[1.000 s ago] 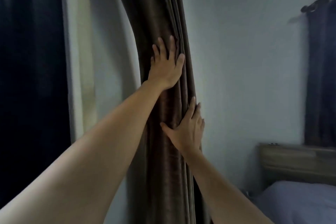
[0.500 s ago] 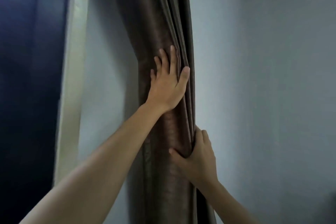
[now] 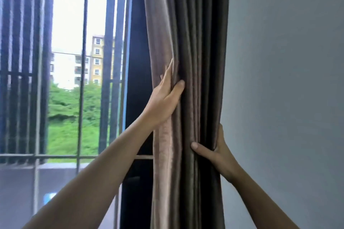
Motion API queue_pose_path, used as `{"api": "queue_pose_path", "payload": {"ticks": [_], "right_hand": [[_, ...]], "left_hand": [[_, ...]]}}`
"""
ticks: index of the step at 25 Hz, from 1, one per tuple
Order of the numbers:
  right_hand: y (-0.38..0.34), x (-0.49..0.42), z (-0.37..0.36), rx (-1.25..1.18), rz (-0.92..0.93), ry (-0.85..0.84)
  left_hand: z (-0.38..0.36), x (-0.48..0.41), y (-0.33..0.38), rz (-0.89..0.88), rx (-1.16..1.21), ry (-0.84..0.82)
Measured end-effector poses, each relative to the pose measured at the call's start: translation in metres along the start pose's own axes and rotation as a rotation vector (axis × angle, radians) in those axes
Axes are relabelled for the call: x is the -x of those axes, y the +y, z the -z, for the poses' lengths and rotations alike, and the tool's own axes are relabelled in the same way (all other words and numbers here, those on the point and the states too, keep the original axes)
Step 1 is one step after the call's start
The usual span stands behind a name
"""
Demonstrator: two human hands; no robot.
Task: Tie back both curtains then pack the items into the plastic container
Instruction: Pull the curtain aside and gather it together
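The curtain (image 3: pixel 188 42) hangs straight ahead of me, gathered into a bundle whose long axis runs top to bottom, with the window (image 3: pixel 74 80) on my left and the bare wall (image 3: pixel 288 80) on my right. My left hand (image 3: pixel 163 100) grips its window-side edge, thumb across the front folds, fingers tucked behind. My right hand (image 3: pixel 218 151) clamps the wall-side edge lower down, thumb in front, fingers round the back. So the bundle sits squeezed between my hands, left higher, right lower (nearer where a tie would go, I'd judge). No tie-back or container shows, so I can't tell which way I'd reach next.
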State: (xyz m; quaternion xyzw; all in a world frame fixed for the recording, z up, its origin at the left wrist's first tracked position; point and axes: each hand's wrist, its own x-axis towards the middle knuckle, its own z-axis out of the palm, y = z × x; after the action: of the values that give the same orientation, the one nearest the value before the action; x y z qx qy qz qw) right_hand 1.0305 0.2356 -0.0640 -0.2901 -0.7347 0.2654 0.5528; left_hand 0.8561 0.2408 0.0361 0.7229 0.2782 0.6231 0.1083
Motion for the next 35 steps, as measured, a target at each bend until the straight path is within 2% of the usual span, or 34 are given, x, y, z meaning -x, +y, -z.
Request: {"api": "queue_pose_path", "payload": {"ticks": [5, 13, 15, 16, 18, 19, 20, 21, 22, 24, 25, 30, 35], "right_hand": [[0.006, 0.011, -0.035, 0.043, -0.005, -0.048], [0.010, 0.028, -0.087, 0.101, -0.108, -0.135], [0.006, 0.039, -0.104, 0.142, -0.100, -0.030], [0.004, 0.047, -0.111, 0.201, -0.056, 0.105], [-0.004, 0.067, -0.127, 0.341, 0.115, 0.390], [-0.010, 0.076, -0.136, 0.375, 0.250, 0.469], [-0.016, 0.083, -0.145, 0.396, 0.368, 0.466], [-0.023, 0.086, -0.155, 0.401, 0.430, 0.387], [-0.032, 0.088, -0.167, 0.390, 0.406, 0.269], [-0.041, 0.089, -0.191, 0.379, 0.232, 0.039], [-0.040, 0.088, -0.201, 0.400, 0.160, 0.001], [-0.009, 0.095, -0.234, 0.516, -0.115, -0.040], [0.036, 0.112, -0.236, 0.665, -0.158, 0.011]], "left_hand": [[0.041, 0.084, -0.023, 0.143, -0.201, 0.113], [0.111, 0.158, -0.028, 0.346, -0.332, 0.098], [0.124, 0.169, -0.030, 0.351, -0.424, 0.092], [0.127, 0.176, -0.032, 0.375, -0.468, 0.081], [0.131, 0.197, -0.038, 0.461, -0.534, 0.051], [0.134, 0.209, -0.039, 0.500, -0.564, 0.043], [0.137, 0.218, -0.040, 0.529, -0.579, 0.038], [0.139, 0.223, -0.040, 0.550, -0.575, 0.040], [0.143, 0.225, -0.039, 0.573, -0.560, 0.045], [0.147, 0.226, -0.035, 0.604, -0.527, 0.032], [0.147, 0.225, -0.034, 0.612, -0.518, 0.024], [0.139, 0.239, -0.039, 0.636, -0.596, 0.010], [0.121, 0.240, -0.059, 0.655, -0.628, -0.052]]}}
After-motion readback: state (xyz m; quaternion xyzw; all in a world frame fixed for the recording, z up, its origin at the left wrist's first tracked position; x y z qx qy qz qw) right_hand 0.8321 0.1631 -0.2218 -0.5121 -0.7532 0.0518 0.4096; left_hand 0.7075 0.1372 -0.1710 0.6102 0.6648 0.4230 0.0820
